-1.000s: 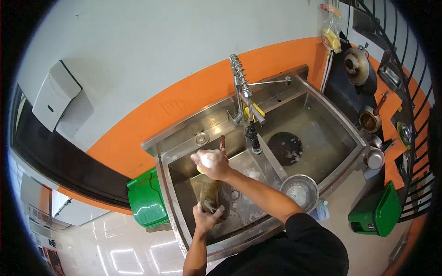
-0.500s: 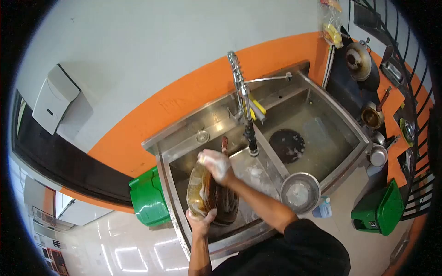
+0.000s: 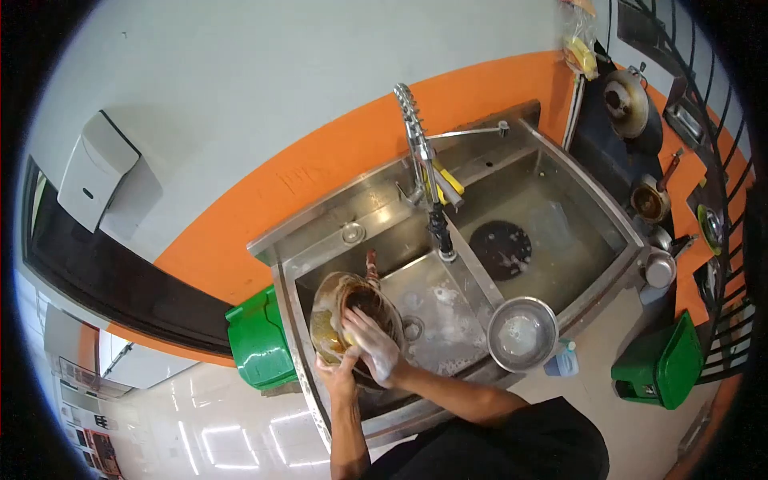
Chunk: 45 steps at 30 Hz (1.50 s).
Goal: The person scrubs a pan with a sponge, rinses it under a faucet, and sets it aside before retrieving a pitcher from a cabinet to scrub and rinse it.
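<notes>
A soapy, brown-stained pan (image 3: 326, 308) with a reddish-brown handle is tilted in the left basin of the steel sink (image 3: 472, 298). My left hand (image 3: 340, 374) grips the pan's near rim. Suds cover my right hand (image 3: 373, 346), which presses on the inside of the pan with its fingers close together. A bit of something yellow shows at its palm, mostly hidden. The spring-neck faucet (image 3: 418, 144) hangs over the divider between the basins.
Cloudy water and a dark round pan (image 3: 500, 250) are in the right basin. A metal bowl (image 3: 522, 334) rests on the front rim. Green bins (image 3: 260, 340) stand left and right. Pans (image 3: 626, 104) hang or sit at right. A soap bottle (image 3: 564, 360) is below the bowl.
The pan has turned so that its inside faces up more, and sits slightly further left. My right hand has moved down from its far edge into it.
</notes>
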{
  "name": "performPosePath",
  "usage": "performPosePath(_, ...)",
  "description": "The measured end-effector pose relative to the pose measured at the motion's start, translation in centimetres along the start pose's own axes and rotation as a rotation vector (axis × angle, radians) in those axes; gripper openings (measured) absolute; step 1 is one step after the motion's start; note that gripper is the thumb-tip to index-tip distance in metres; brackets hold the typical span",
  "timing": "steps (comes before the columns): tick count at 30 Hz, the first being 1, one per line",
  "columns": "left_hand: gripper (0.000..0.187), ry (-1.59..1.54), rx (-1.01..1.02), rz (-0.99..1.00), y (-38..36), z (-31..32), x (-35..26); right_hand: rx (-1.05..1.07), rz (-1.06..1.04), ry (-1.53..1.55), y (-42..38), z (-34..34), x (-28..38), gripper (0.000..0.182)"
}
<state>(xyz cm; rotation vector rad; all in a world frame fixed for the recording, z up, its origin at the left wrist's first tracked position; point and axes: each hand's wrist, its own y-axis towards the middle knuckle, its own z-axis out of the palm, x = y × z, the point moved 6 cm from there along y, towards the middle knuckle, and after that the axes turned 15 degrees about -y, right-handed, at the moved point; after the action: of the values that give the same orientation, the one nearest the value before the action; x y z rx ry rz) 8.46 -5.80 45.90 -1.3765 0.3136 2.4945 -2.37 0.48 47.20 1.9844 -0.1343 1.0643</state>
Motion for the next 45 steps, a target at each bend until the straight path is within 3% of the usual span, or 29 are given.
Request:
performPosePath(1, 0.045, 0.032, 0.014, -0.004, -0.4, 0.1, -0.2, -0.007, -0.297, -0.009, 0.6, 0.4, -1.6, 0.036)
performPosePath(2, 0.043, 0.060, 0.030, 0.001, -0.7, 0.4, -0.9, -0.005, -0.314, -0.186, 2.1, 1.2, -4.4, 0.039)
performPosePath(3, 0.043, 0.211, 0.074, 0.002, -1.4, 0.9, -1.5, -0.132, -0.137, -0.350, 3.8, 1.2, -7.2, 0.036)
performPosePath(4, 0.043, 0.360, 0.123, 0.006, -2.2, 1.5, -2.2, -0.305, 0.206, -0.184, 5.1, 0.2, -9.6, 0.030)
performPosePath(5, 0.038, 0.412, 0.130, 0.012, -3.0, 2.4, -2.9, -0.388, 0.238, -0.383, 4.7, 1.9, -15.1, 0.023)
performPosePath(7, 0.027, 0.709, 0.216, 0.007, -4.1, 1.9, -2.7, -0.127, 0.800, 0.328, 5.3, 4.2, -22.9, 0.023)
performPosePath(8, 0.024, 0.755, 0.267, -0.015, -5.1, 2.5, -2.7, -0.121, 0.801, 0.325, 6.4, 3.3, -25.2, 0.023)
performPosePath(10, 0.023, 0.803, 0.424, 0.127, -6.5, -0.3, -1.0, 0.071, 1.038, 1.074, 6.8, 4.6, -27.8, 0.020)
performPosePath(11, 0.022, 0.845, 0.596, 0.292, -6.7, -0.2, -0.7, 0.150, 1.057, 0.818, 6.4, 3.8, -25.5, 0.023)
performPosePath(12, 0.024, 0.870, 0.664, 0.266, -6.9, 1.9, -1.7, 0.285, 1.079, 1.638, 4.5, 9.2, -29.0, 0.024)
performPosePath(14, 0.026, 0.915, 0.719, 0.299, -7.4, 1.5, -0.5, 0.195, 0.969, 0.728, 2.8, 8.6, -28.5, 0.021)
performPosePath(17, 0.036, 0.985, 0.823, 0.220, -8.9, 3.0, -1.6, 0.151, 0.975, 1.154, 8.7, 4.8, -28.1, 0.014)
performPosePath(18, 0.036, 0.986, 0.818, 0.227, -8.6, 3.0, -1.6, -0.002, 1.022, 1.041, 9.8, 2.9, -25.9, 0.016)
performPosePath(21, 0.045, 0.921, 0.863, 0.265, -9.1, 3.2, -1.3, 0.162, 0.802, 0.657, 4.7, 5.7, -24.2, 0.019)
performPosePath(22, 0.041, 0.938, 0.862, 0.265, -9.2, 3.2, -1.2, 0.267, 1.020, 0.652, 3.2, 6.7, -23.8, 0.024)
performPosePath(24, 0.032, 0.982, 0.848, 0.251, -9.6, 2.7, -1.2, 0.304, 0.920, 0.448, 4.9, 4.0, -22.2, 0.023)
performPosePath(26, 0.026, 0.921, 0.936, 0.260, -9.7, 1.8, 0.0, 0.006, 0.898, 0.947, 8.8, 3.2, -25.0, 0.015)
performPosePath(27, 0.028, 0.936, 0.930, 0.317, -9.7, 1.0, -0.2, -0.006, 1.195, 1.047, 11.1, 1.9, -24.4, 0.015)
performPosePath(28, 0.031, 0.952, 0.927, 0.376, -9.8, 0.4, -0.7, 0.025, 1.173, 1.002, 12.2, 1.6, -23.8, 0.023)
performPosePath(30, 0.028, 1.101, 0.822, 0.247, -9.5, -1.8, -1.2, 0.056, 1.090, 1.123, 13.0, 0.9, -23.0, 0.035)
performPosePath(32, 0.025, 1.135, 0.584, 0.578, -9.2, -2.6, -4.0, -0.024, 1.102, 1.105, 12.8, -0.1, -22.5, 0.036)
performPosePath(33, 0.025, 1.137, 0.580, 0.567, -9.6, -3.0, -3.1, -0.108, 1.125, 1.090, 12.0, -0.5, -22.2, 0.037)
performPosePath(35, 0.035, -0.163, -0.430, -0.001, -8.7, -10.5, 0.9, -0.119, 1.142, 1.124, 10.8, 0.2, -22.0, 0.038)
performPosePath(36, 0.035, -0.163, -0.431, -0.005, -8.3, -11.1, 1.2, -0.139, 1.144, 1.158, 10.5, 0.3, -22.1, 0.038)
performPosePath(38, 0.044, -0.545, -0.361, -0.326, -7.5, -11.9, 3.7, -0.009, 1.011, 1.308, 9.6, 1.5, -21.4, 0.040)
performPosePath(41, 0.037, -0.385, -0.570, -0.408, -7.6, -18.2, 7.8, -0.050, 0.959, 1.169, 8.5, 0.7, -20.4, 0.042)
performPosePath(43, 0.039, -0.394, -0.571, -0.406, -8.2, -16.7, 7.7, -0.148, 1.030, 0.658, 7.2, -2.5, -20.4, 0.041)
performPosePath(44, 0.042, -0.396, -0.603, -0.382, -8.7, -17.0, 7.7, -0.160, 0.690, -0.031, 7.0, -4.6, -23.7, 0.043)
performPosePath(45, 0.049, -0.372, -0.673, -0.333, -9.2, -17.5, 7.6, -0.062, 0.655, -0.101, 6.1, -7.1, -21.3, 0.045)
